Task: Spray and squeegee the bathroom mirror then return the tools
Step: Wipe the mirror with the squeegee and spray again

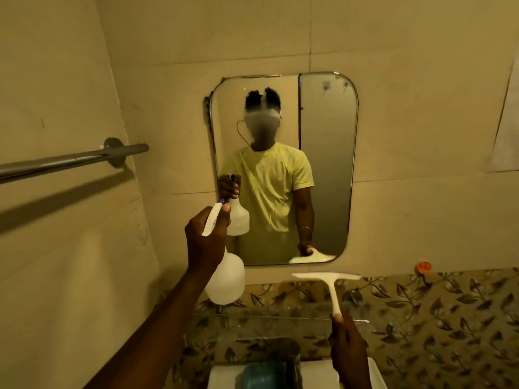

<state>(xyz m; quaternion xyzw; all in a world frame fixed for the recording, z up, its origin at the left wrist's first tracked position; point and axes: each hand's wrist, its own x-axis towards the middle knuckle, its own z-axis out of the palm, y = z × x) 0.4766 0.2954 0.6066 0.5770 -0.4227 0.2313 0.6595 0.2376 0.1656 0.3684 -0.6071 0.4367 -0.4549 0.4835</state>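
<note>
A rounded rectangular mirror (325,164) hangs on the beige wall straight ahead. My left hand (205,237) grips a white translucent spray bottle (226,279) by its neck, raised with the blue-tipped nozzle pointing at the mirror's lower left part. My right hand (346,349) holds a white squeegee (331,284) by the end of its handle, blade up and level, just below the mirror's bottom edge and apart from the glass. The mirror reflects a person in a yellow shirt holding both tools.
A metal towel rail (70,160) sticks out from the left wall at shoulder height. A clear glass shelf (280,315) runs under the mirror over floral tiles (449,318). A white basin (222,374) with a teal object (261,376) lies below.
</note>
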